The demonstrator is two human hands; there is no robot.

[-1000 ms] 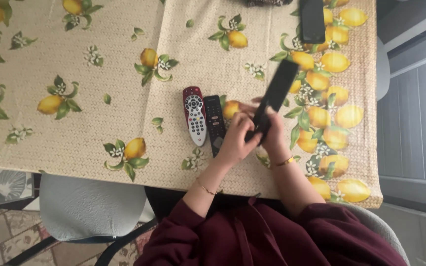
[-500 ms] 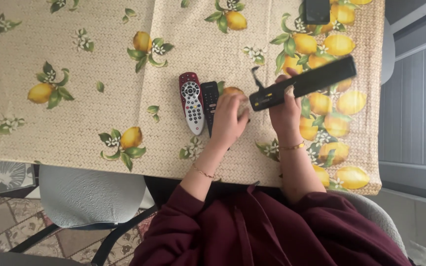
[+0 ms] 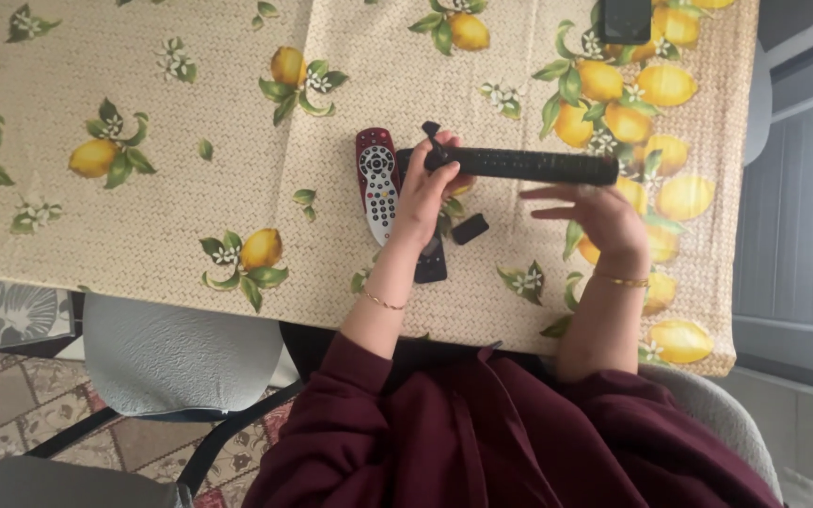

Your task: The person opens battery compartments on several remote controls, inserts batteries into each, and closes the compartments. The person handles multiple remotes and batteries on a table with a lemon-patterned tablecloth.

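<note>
My left hand (image 3: pixel 422 188) grips the left end of a long black remote (image 3: pixel 529 166), holding it level above the lemon-print tablecloth (image 3: pixel 143 226). Just below the remote's right end is my right hand (image 3: pixel 595 214), fingers spread and holding nothing. A small black cover piece (image 3: pixel 470 229) lies on the cloth between my hands. A red-and-white remote (image 3: pixel 375 183) lies left of my left hand. A second black remote (image 3: pixel 431 266) lies beside it, mostly hidden under my left hand and wrist.
Another black device (image 3: pixel 625 17) lies at the table's far right edge. A grey chair seat (image 3: pixel 176 362) stands below the near table edge on the left. A patterned rug (image 3: pixel 2 414) covers the floor. Grey panelling (image 3: pixel 802 216) runs along the right.
The long black remote passed from my right hand to my left hand and turned level. My right hand let go and opened. A small black cover piece now lies on the cloth.
</note>
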